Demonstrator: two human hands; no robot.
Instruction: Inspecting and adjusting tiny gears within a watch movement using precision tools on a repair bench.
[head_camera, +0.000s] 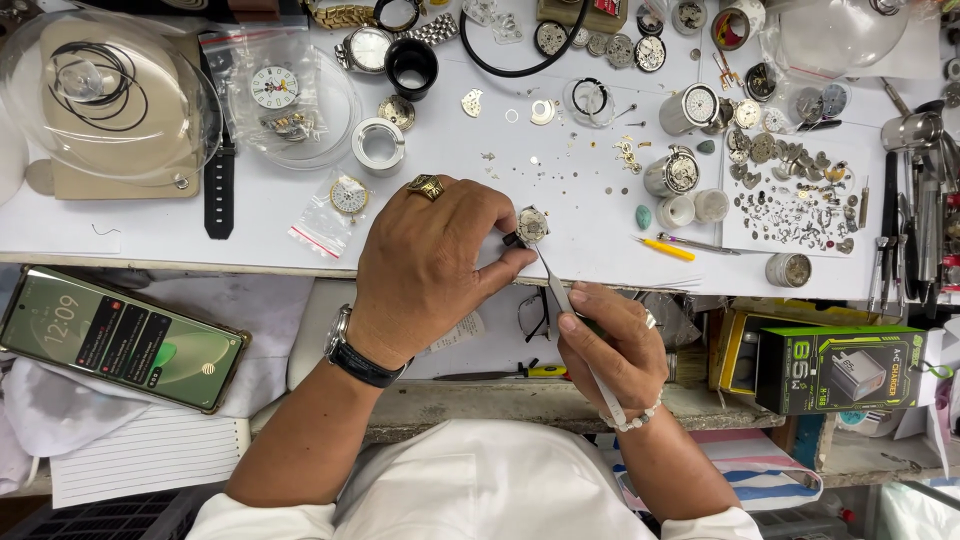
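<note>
My left hand (432, 262), with a gold ring and a black wristwatch, pinches a small round watch movement (532, 224) at the front edge of the white worktop (250, 215). My right hand (612, 350), wearing a bead bracelet, grips slim metal tweezers (556, 283) whose tips reach up to the movement's lower edge. Both hands sit just over the table's near edge.
Tiny screws, gears and watch parts (790, 190) lie scattered right of the hands. A yellow-handled tool (667, 249), small metal cases (672, 172), a black loupe (411, 66), bagged dials (340, 205), a glass dome (100, 95) and tool rack (915, 230) surround them. A phone (120, 338) lies lower left.
</note>
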